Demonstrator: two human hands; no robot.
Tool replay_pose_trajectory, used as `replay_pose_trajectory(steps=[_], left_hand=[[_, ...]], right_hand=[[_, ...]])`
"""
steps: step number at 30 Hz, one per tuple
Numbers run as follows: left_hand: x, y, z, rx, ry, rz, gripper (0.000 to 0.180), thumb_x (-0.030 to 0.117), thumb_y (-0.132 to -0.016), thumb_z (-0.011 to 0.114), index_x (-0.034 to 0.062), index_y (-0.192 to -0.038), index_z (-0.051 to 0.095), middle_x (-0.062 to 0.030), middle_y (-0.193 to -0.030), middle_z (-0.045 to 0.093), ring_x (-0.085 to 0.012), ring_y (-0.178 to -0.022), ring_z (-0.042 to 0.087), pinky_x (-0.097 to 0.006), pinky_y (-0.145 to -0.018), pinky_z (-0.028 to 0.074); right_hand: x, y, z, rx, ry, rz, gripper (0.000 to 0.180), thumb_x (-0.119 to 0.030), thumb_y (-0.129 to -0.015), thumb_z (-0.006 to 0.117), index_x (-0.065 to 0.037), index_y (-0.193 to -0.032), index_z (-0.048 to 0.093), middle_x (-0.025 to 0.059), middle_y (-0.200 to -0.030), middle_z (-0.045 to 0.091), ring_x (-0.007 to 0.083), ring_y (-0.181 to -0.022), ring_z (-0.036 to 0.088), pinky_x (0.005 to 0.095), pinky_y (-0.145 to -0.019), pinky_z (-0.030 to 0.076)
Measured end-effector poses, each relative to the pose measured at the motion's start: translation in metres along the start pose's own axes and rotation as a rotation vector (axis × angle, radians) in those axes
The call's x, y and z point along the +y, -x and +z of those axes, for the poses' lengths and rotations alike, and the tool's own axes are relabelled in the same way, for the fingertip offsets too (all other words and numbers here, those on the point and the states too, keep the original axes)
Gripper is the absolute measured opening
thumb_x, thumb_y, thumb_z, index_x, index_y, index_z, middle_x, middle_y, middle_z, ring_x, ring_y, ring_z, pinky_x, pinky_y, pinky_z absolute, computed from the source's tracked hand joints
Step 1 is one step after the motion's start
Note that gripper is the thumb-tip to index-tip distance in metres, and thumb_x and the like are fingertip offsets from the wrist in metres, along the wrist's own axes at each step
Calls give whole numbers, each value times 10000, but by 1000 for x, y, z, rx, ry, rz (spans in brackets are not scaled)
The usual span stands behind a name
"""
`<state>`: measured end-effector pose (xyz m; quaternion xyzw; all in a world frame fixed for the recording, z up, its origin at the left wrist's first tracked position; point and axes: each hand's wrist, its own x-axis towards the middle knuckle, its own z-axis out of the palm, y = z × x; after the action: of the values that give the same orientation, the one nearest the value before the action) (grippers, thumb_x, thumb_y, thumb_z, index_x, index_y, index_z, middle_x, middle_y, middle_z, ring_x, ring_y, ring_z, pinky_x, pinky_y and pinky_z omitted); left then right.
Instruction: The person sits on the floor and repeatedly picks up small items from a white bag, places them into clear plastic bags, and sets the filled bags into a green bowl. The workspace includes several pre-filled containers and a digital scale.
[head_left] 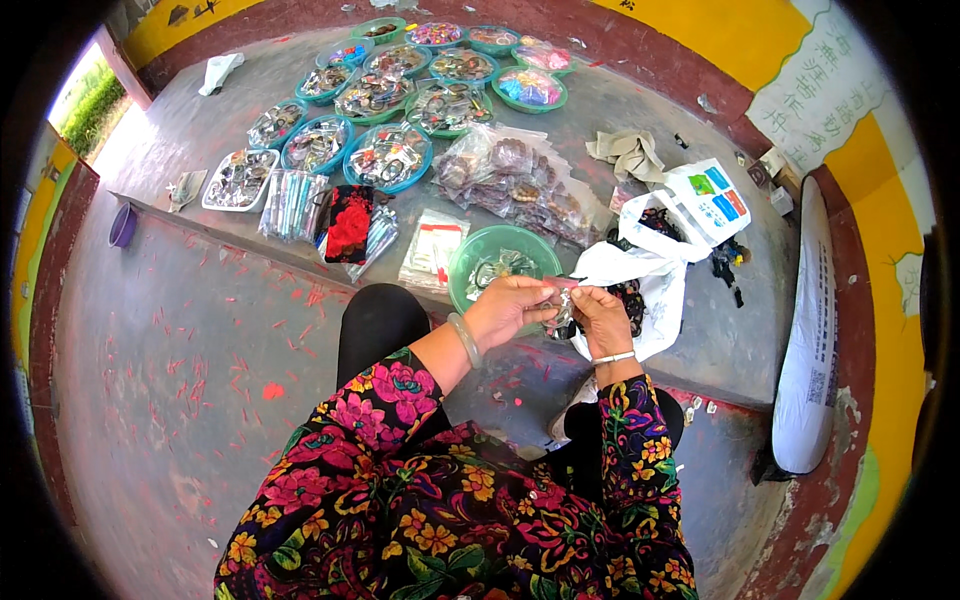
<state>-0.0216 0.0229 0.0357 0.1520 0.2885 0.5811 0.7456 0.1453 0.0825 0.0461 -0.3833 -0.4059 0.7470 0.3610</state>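
Note:
My left hand (512, 308) and my right hand (603, 322) meet in front of me, both closed in a pinch. Between their fingertips is a small clear plastic bag (563, 303) with a reddish top edge and something shiny inside, too small to name. Just beyond my left hand stands a green bowl (462, 258) holding several small clear packets (500, 268). To the right of my right hand lies an open white plastic bag (655, 325) with dark items inside. Flat packs of white and red cards (433, 250) lie left of the green bowl.
Many basins (388, 158) of small packaged goods cover the raised concrete ledge (590, 130). A heap of clear bags with brown items (520, 185) lies behind the green bowl. Bundled pens (293, 205) and a red-flowered black pouch (348, 225) are at left. A long white-wrapped roll (808, 340) leans at right.

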Motion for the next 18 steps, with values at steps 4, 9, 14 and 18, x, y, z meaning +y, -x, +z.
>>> replay_pose_trajectory(steps=[4, 9, 14, 18], left_hand=[[-3, -2, -2, 39, -87, 4, 153, 69, -853, 533, -53, -934, 577, -125, -948, 603, -194, -880, 598, -300, -774, 518], [-7, -4, -3, 110, -180, 41, 162, 72, -864, 517, -66, -926, 573, -115, -916, 600, -164, -783, 601, -260, -734, 508], [-10, -5, 0, 109, -273, 41, 171, 63, -868, 500, -76, -931, 575, -100, -864, 604, -146, -738, 590, -237, -685, 483], [-17, -9, -3, 99, -372, 53, 171, 46, -861, 494, -87, -930, 577, -96, -856, 605, -134, -740, 581, -236, -678, 472]], right_hand=[[8, -6, -10, 74, 346, -118, 116, -90, -814, 589, 19, -831, 628, 35, -722, 619, 109, -639, 555, 219, -590, 422], [3, -4, -1, 361, 832, -531, 79, -78, -779, 594, -22, -821, 632, 77, -741, 613, 168, -636, 558, 264, -611, 426], [-12, 10, 24, 196, 1162, -1049, 88, -61, -708, 620, -59, -793, 642, 69, -728, 589, 254, -688, 551, 361, -623, 420], [-2, 10, 26, 112, 1250, -992, 92, -99, -713, 620, -67, -792, 653, 56, -703, 579, 244, -679, 544, 357, -622, 402]])
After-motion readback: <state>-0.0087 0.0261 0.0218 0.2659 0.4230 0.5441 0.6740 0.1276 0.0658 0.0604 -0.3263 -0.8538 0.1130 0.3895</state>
